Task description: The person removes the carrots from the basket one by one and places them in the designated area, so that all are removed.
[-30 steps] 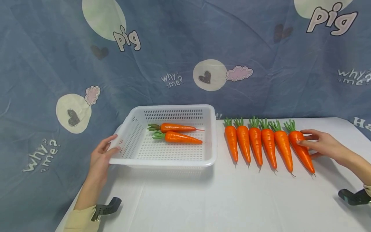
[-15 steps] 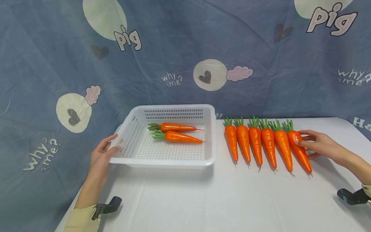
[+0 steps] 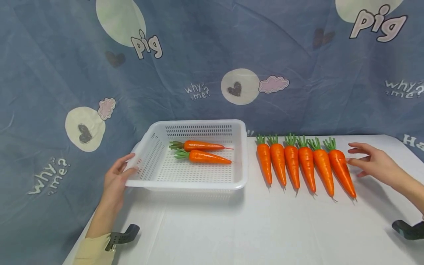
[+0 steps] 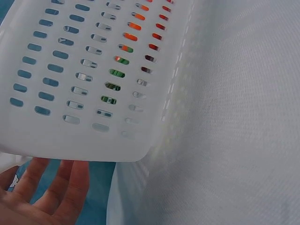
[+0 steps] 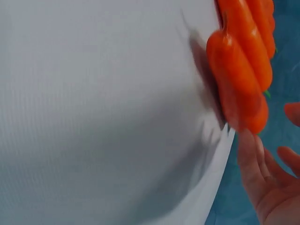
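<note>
A white perforated plastic basket (image 3: 185, 185) stands at the left of the table. My left hand (image 3: 114, 184) grips its left rim, thumb on top and fingers behind; the left wrist view shows those fingers (image 4: 54, 190) past the basket's end wall. Two carrots with green stems lie inside, the upper carrot (image 3: 203, 145) just behind the lower carrot (image 3: 209, 157). My right hand (image 3: 379, 165) holds nothing, its fingers spread and loosely bent beside the rightmost carrot (image 3: 342, 173). In the right wrist view, fingertips are right at that carrot's thick end.
Several more carrots (image 3: 306, 165) lie side by side right of the basket, stems toward the back and tips toward the front. A white cloth (image 3: 265, 228) covers the table. Behind it hangs a blue printed curtain (image 3: 185, 48).
The rightmost carrot has shifted slightly left against the row. My right hand has let go of it and drawn back to the right. The left hand stays on the basket.
</note>
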Demonstrator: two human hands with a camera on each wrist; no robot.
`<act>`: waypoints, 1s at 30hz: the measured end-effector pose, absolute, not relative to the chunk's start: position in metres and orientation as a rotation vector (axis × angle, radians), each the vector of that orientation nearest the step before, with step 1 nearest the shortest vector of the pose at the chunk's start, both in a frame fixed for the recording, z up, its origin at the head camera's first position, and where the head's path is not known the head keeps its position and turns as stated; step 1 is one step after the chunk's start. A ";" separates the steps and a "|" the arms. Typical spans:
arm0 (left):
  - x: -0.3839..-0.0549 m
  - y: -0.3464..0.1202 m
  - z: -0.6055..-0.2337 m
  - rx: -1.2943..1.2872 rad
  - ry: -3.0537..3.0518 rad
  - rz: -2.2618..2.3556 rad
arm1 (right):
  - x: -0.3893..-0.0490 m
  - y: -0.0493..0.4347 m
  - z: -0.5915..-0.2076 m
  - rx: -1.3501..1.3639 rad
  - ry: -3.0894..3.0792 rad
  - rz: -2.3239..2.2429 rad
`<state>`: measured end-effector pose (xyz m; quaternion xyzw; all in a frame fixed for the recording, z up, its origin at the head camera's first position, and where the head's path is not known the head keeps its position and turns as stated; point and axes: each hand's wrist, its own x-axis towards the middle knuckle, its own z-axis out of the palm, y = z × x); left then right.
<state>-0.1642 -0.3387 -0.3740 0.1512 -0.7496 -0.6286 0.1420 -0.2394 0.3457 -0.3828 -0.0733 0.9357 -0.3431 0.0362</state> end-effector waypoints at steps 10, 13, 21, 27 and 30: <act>-0.166 -0.343 -0.380 0.402 -2.154 -1.790 | -0.233 0.323 -0.377 -0.354 2.933 -1.082; -0.168 -0.346 -0.384 0.397 -2.178 -1.774 | -0.231 0.316 -0.375 -0.396 2.939 -1.095; -0.184 -0.368 -0.408 0.387 -2.173 -1.789 | -0.230 0.297 -0.371 -0.520 2.938 -1.194; -0.185 -0.370 -0.411 0.393 -2.169 -1.799 | -0.230 0.279 -0.367 -0.565 2.910 -1.190; -0.179 -0.360 -0.400 0.401 -2.162 -1.791 | -0.230 0.268 -0.363 -0.578 2.902 -1.168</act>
